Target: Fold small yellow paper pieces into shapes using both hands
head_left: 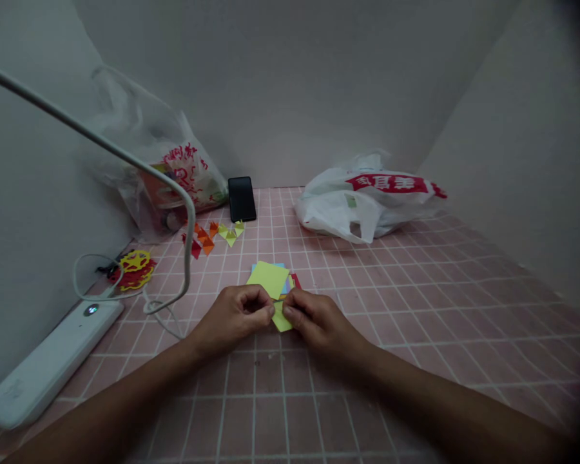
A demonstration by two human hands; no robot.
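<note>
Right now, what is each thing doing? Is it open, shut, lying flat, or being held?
Left hand: pinching the yellow paper piece.
Right hand: pinching the same piece.
Yellow paper piece: held between both hands, over the table.
Paper stack: lying flat, yellow sheet on top.
Phone: screen dark, leaning on the wall.
White bag: slumped, crumpled.
Clear bag: standing, things inside.
Lamp base: small light glowing.
Folded paper shapes: lying in a row.

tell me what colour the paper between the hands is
Yellow-green paper, seen in the head view.
</note>
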